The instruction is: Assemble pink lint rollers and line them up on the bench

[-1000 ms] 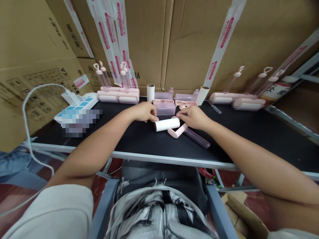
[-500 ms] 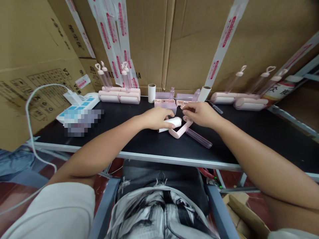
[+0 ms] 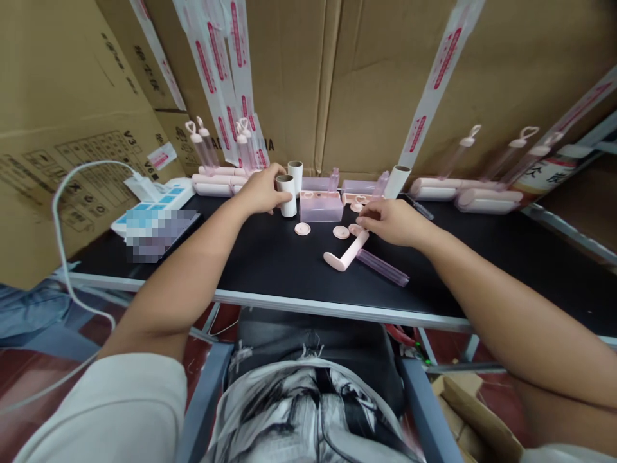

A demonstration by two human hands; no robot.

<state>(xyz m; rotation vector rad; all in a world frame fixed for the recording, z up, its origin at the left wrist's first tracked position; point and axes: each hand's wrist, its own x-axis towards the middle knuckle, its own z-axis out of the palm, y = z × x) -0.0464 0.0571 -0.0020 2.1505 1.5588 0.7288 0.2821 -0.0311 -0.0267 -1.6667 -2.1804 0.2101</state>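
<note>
My left hand [image 3: 263, 191] is closed around a white paper tube [image 3: 288, 204], upright on the black table left of a translucent purple-pink case [image 3: 321, 209]. A second white tube [image 3: 295, 172] stands just behind it. My right hand [image 3: 393, 222] has its fingers bent together, thumb and fingertips at the round end of a pale pink bracket [image 3: 350, 254] lying on the table; the fingertips are partly hidden. Two pink discs [image 3: 303, 229] lie between the hands. A pink cap with a heart loop [image 3: 357, 204] is beside my right fingers, and a clear purple trough [image 3: 384, 267] lies near the bracket.
Pink rollers with clear handles [image 3: 212, 184] line the back left, more [image 3: 486, 200] the back right. Another white tube [image 3: 398, 182] leans at the back. A power strip [image 3: 171, 193] with a cable sits left, a labelled bottle [image 3: 554, 172] right. Cardboard [image 3: 366, 90] walls the rear.
My left hand has moved left and back with the white tube, which lay over the bracket and now stands upright. Two pink discs have come into view. My right hand has hardly moved.
</note>
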